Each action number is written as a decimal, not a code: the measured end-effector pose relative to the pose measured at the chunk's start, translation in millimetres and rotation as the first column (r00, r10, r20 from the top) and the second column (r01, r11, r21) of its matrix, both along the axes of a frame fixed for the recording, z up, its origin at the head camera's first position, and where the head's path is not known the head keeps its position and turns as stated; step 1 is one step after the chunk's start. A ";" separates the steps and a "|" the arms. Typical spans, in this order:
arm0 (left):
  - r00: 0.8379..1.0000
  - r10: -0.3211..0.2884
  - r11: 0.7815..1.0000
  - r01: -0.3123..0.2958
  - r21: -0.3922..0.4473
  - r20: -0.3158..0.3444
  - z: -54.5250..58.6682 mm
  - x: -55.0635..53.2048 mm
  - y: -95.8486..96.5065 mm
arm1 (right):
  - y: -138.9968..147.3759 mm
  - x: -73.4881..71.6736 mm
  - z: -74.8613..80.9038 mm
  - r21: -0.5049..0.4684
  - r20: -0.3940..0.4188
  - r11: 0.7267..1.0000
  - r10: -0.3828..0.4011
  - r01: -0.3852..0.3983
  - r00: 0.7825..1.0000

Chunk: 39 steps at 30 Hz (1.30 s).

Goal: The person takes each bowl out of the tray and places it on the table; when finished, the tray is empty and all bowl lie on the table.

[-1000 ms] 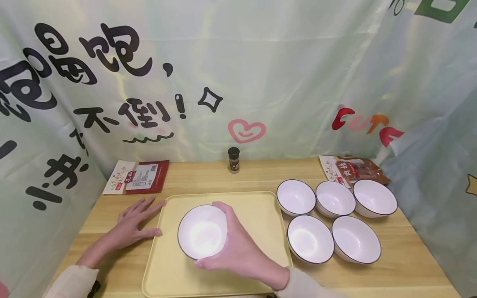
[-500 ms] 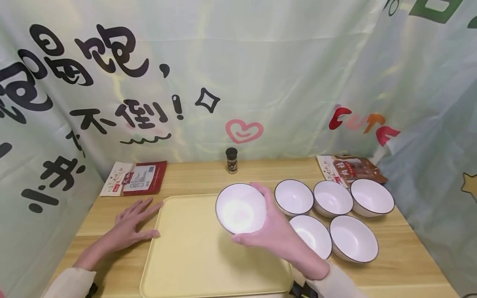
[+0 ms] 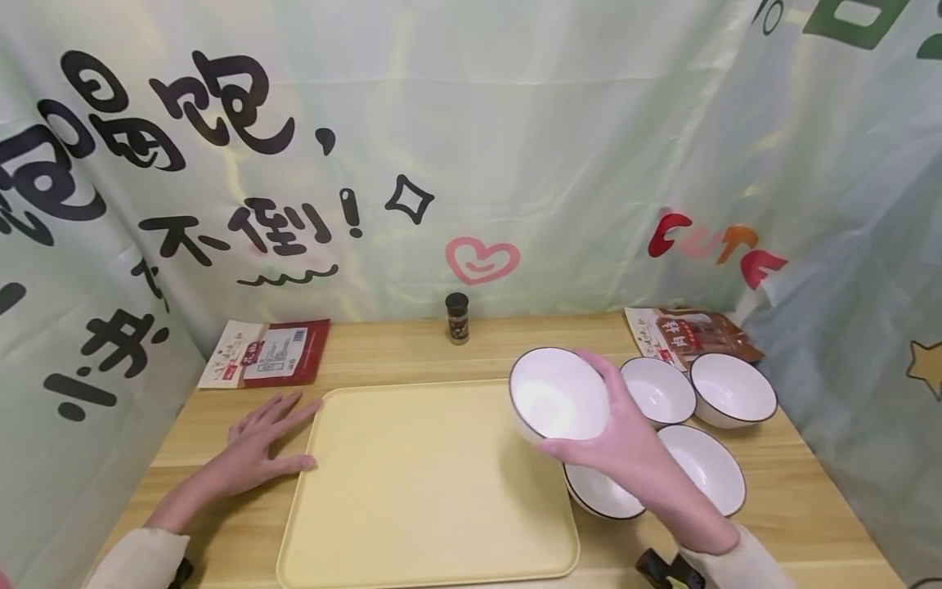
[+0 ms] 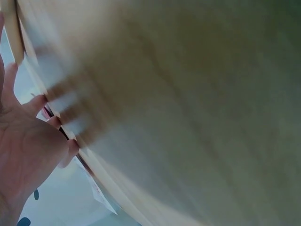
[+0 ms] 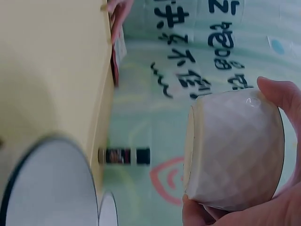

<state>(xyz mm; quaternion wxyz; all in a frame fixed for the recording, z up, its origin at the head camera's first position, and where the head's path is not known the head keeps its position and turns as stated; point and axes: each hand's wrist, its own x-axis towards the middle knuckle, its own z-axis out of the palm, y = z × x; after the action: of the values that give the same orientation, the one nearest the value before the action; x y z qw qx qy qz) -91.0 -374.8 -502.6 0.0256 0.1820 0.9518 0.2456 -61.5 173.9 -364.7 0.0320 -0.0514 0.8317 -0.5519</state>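
Observation:
My right hand (image 3: 625, 438) grips a white bowl (image 3: 559, 394) with a dark rim, in the air over the tray's right edge. In the right wrist view that bowl (image 5: 240, 150) shows a faceted outer wall, with fingers and thumb around it. Beneath and beside it stand more such bowls: a partly covered near one (image 3: 603, 492), a right near one (image 3: 708, 466), a back one (image 3: 657, 391) and a far right one (image 3: 733, 388). My left hand (image 3: 257, 450) lies with spread fingers at the left edge of the yellow tray (image 3: 427, 491), fingertips and thumb against its rim.
A red and white packet (image 3: 266, 353) lies at the back left of the wooden table (image 3: 383, 352). A black-capped spice jar (image 3: 457, 319) stands at the back middle. Another brown packet (image 3: 692, 334) lies behind the bowls. Printed cloth (image 3: 559, 164) hangs close behind and at both sides.
My right hand has carried the bowl from above the tray's middle to the right, over the other bowls' near left side. My left hand has stayed at the tray's edge.

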 end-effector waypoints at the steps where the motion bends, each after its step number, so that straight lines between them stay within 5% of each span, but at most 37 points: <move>1: 1.000 0.001 1.000 -0.001 0.002 0.003 0.4 0.1 0.8 | 6.4 0.4 0.7 0.013 -0.006 1.000 -0.009 0.009 1.000; 20: 1.000 -0.001 1.000 0.000 0.006 0.020 6.0 -0.7 3.6 | 116.2 4.2 -8.0 0.171 -0.033 0.959 -0.222 0.224 0.974; 39: 1.000 0.009 1.000 -0.009 0.001 0.026 5.8 2.2 1.6 | 205.6 25.9 -32.7 0.154 0.009 0.921 -0.365 0.359 0.931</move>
<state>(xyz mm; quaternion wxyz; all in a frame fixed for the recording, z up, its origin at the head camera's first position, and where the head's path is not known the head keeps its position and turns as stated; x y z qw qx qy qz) -88.7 -373.2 -496.8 0.0367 0.1744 0.9520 0.2488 -35.6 379.5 -397.3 -0.0509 0.1160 0.8651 -0.4853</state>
